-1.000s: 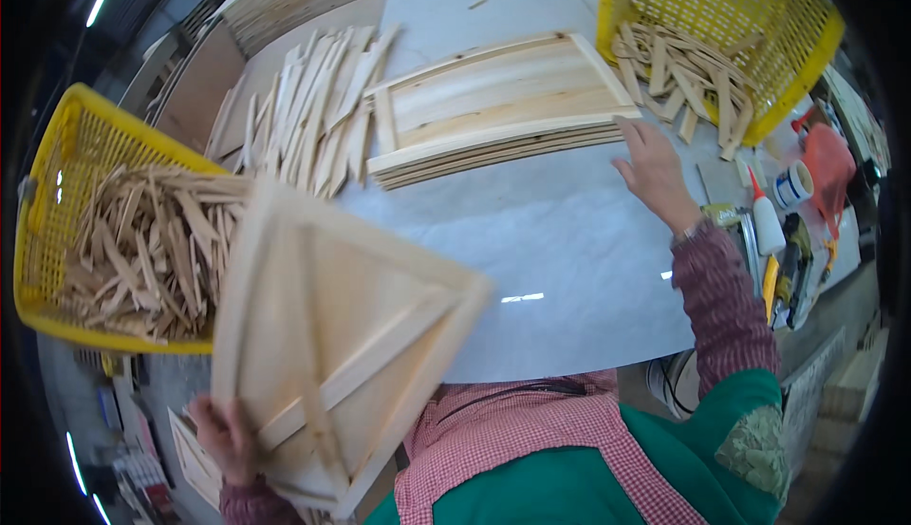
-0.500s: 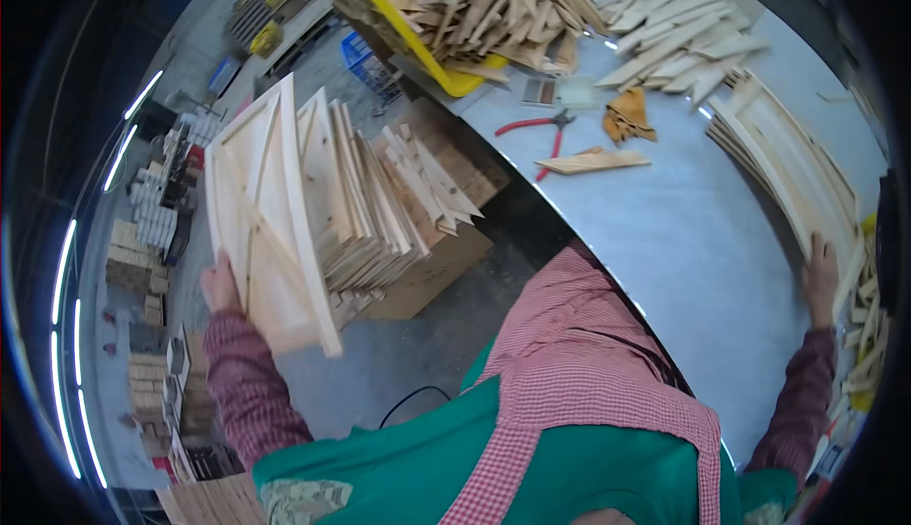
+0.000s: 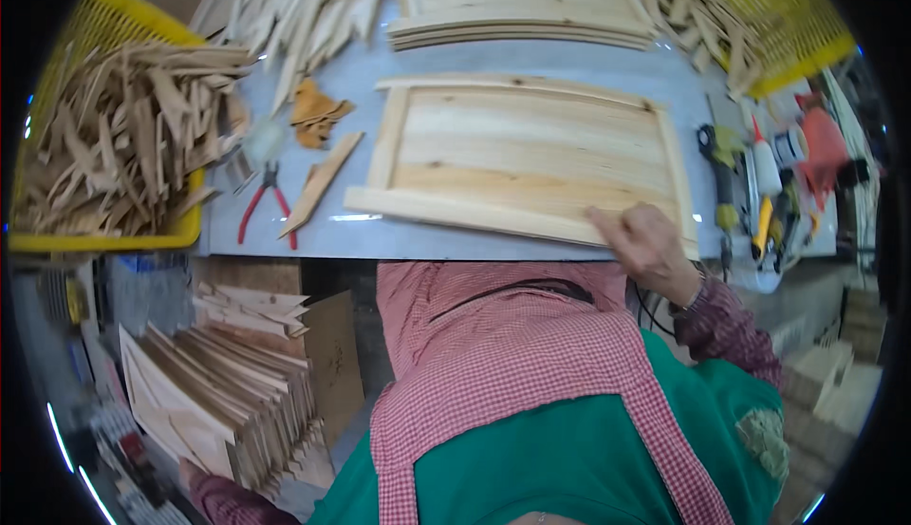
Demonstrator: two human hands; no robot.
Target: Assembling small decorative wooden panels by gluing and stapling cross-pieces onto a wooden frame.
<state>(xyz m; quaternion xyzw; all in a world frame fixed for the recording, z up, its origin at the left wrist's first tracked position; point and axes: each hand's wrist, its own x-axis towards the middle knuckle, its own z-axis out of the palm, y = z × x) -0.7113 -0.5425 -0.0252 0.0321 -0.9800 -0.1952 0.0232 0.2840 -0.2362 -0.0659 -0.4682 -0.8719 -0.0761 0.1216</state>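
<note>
A framed wooden panel (image 3: 531, 159) lies flat on the table at its near edge. My right hand (image 3: 650, 250) closes on its near rail towards the right corner, thumb on top. At the lower left, another framed panel (image 3: 176, 411) leans against a row of similar upright panels (image 3: 256, 383). Only a small part of my left hand (image 3: 193, 473) shows, at that panel's lower edge; it appears to grip the edge, and most of its fingers are hidden.
Behind lies a stack of framed panels (image 3: 522, 27). Yellow baskets (image 3: 195, 226) of wood strips flank the table (image 3: 361, 235). Red-handled pliers (image 3: 269, 183), a loose strip (image 3: 323, 183) and an orange-brown cloth (image 3: 318, 112) lie left. Tools, including a cordless drill (image 3: 724, 159), lie right.
My view has turned right. One panel now lies nearer me, apart from the stack behind, with my right hand on it. The left panel has tipped back against the upright row.
</note>
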